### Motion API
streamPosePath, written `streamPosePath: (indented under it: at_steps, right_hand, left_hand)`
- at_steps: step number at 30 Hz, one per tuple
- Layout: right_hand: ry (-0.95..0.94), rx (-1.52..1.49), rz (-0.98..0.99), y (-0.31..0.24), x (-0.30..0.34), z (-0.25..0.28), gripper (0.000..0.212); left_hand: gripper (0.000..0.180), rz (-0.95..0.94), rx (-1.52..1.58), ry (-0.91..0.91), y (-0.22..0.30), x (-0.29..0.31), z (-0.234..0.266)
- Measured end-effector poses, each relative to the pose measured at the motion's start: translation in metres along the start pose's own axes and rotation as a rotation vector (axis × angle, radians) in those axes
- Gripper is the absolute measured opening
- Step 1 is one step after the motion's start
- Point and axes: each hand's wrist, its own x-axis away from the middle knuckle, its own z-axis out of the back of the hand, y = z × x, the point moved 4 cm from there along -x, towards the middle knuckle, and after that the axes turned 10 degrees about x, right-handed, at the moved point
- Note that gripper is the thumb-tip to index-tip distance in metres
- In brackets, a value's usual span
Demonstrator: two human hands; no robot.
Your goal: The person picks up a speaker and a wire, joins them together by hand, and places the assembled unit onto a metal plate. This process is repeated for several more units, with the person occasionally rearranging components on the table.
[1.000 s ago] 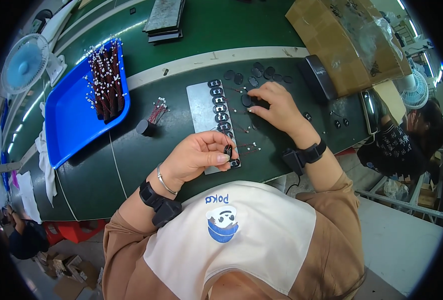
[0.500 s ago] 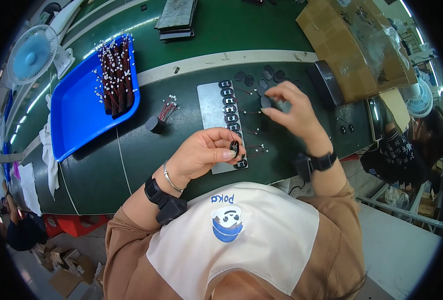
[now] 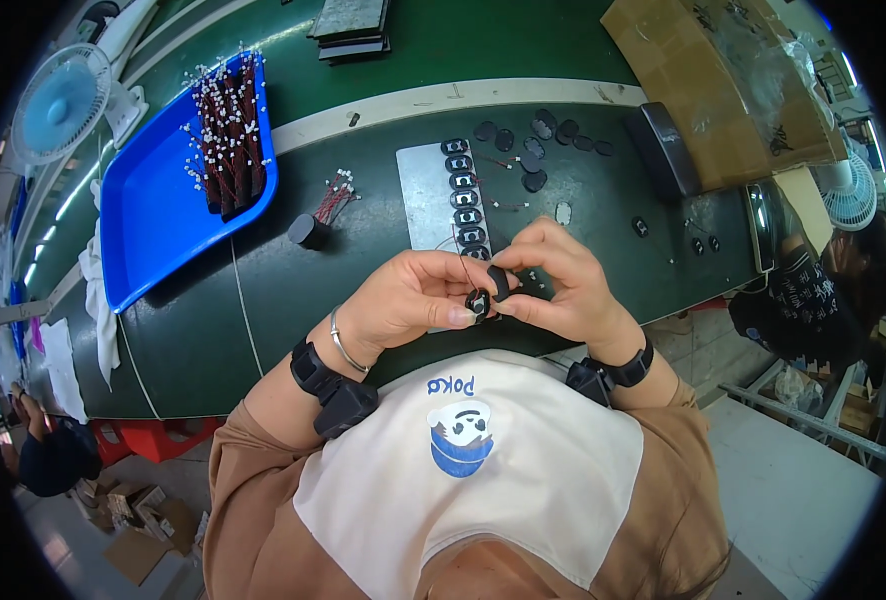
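Closely together, left hand [image 3: 409, 293] in pinch on black component [image 3: 478, 304], right hand [image 3: 569, 286] in pinch on dark pad [image 3: 500, 284]

Even light fell on the desk [image 3: 363, 235], glare streaking its upper left; lamps [image 3: 850, 70] shone at far right. Hands [image 3: 388, 298] looked fairly sharp; edges bowed into black.

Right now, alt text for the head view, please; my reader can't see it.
The left hand holds a black oval component while the right hand pinches a black oval pad close beside it. Beyond, similar components line a silver plate; a blue tray lies farther left.
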Motion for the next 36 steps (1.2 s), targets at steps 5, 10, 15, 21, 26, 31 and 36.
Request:
streamPosePath:
  at_steps: [5,10,15,21,26,31,36]
  right_hand:
    - [-0.035,0.131,0.037,-0.008,0.000,0.001,0.035]
    - [0.027,0.148,0.046,-0.007,0.000,0.006,0.037]
    - [0.051,0.040,0.040,-0.011,0.005,0.006,0.038]
    - [0.027,-0.063,-0.036,-0.013,-0.002,-0.007,0.039]
    - [0.089,-0.089,-0.111,-0.011,-0.002,-0.014,0.038]
    - [0.086,-0.107,-0.141,-0.008,0.000,-0.018,0.037]
    - [0.070,-0.157,-0.212,-0.006,0.003,-0.020,0.040]
  left_hand:
    - [0.031,-0.009,-0.012,0.029,-0.003,0.003,0.004]
    - [0.030,-0.009,0.081,0.059,0.001,-0.001,0.006]
    - [0.028,0.050,0.353,0.064,-0.005,-0.001,0.015]
    - [0.027,-0.014,0.450,0.110,-0.013,-0.001,0.015]
    - [0.031,-0.035,0.425,0.148,-0.018,-0.002,0.020]
    - [0.028,-0.027,0.419,0.179,-0.018,-0.001,0.018]
    - [0.026,-0.033,0.408,0.227,-0.020,-0.002,0.020]
